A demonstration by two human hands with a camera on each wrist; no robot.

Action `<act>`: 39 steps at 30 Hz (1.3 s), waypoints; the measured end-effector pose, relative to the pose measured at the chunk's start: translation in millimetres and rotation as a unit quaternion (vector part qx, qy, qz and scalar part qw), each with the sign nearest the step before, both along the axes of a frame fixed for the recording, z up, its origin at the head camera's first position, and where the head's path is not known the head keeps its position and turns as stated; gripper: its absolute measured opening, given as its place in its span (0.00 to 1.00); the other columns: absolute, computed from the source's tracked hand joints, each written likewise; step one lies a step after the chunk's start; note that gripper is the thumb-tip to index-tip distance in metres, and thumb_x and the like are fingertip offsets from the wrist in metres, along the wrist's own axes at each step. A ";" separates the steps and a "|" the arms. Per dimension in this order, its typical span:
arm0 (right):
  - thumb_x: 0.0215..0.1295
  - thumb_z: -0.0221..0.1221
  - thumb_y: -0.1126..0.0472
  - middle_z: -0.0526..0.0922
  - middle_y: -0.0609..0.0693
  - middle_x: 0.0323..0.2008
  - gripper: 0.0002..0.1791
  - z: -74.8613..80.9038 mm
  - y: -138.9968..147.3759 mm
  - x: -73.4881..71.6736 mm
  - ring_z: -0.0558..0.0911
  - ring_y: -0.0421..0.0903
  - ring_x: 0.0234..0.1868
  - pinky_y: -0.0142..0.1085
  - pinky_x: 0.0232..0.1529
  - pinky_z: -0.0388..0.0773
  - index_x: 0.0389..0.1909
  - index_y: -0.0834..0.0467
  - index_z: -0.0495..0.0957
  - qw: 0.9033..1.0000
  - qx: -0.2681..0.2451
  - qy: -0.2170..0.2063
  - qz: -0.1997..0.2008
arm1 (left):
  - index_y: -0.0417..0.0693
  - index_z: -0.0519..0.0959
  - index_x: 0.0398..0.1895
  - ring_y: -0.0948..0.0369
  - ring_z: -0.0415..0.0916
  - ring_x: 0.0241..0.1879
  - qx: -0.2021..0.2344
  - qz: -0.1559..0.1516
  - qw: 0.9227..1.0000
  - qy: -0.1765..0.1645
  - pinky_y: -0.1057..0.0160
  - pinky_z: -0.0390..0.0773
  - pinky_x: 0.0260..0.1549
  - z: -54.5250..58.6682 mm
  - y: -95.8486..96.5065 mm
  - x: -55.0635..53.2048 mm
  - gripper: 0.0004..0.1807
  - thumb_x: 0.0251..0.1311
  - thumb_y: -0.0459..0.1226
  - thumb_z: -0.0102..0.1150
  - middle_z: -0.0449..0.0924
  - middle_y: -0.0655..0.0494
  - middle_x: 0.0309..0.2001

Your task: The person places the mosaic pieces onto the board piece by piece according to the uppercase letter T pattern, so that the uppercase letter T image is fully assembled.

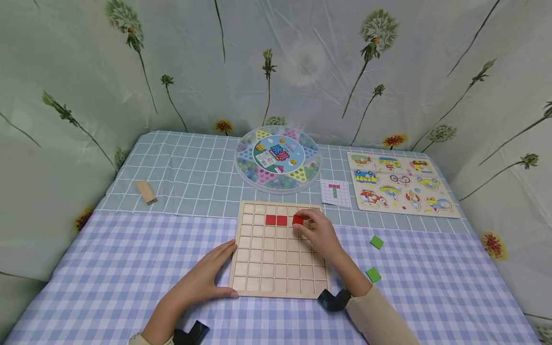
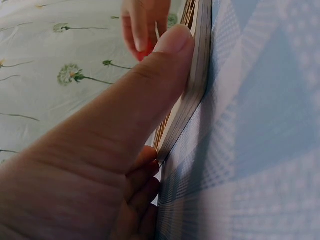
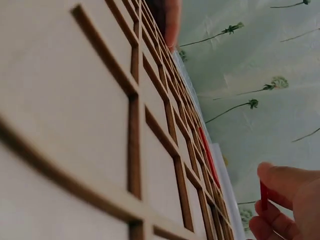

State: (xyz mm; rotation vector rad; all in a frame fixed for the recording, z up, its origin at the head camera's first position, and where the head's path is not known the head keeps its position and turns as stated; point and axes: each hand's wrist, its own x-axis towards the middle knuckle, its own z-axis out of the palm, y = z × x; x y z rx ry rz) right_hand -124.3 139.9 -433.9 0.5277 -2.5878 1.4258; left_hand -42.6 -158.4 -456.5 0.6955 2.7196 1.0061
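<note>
Red tile (image 1: 297,220) is being pinched in your right hand (image 1: 323,235) while two placed reds (image 1: 281,221) are lying to its left, two unplaced greens (image 1: 377,242) to its right.

left hand (image 1: 206,273): fingers (image 1: 221,252) close together, pointing forward and inward; thumb (image 1: 224,292) spread apart from them. left forearm (image 1: 161,314) slants up from lower left. right hand (image 1: 319,234): thumb (image 1: 304,230) and fingertips (image 1: 304,213) in pinch, farther forward than left. right forearm (image 1: 351,273) slants in from lower right.
</note>
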 end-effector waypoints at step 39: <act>0.56 0.61 0.60 0.71 0.56 0.52 0.27 1.1 15.8 -9.7 0.69 0.51 0.51 0.47 0.51 0.67 0.57 0.62 0.68 0.995 0.015 -0.094 0.040 | 0.44 0.55 0.68 0.52 0.50 0.64 0.006 0.008 1.000 0.004 0.49 0.57 0.58 -0.3 0.8 1.3 0.59 0.32 0.64 0.63 0.51 0.53 0.67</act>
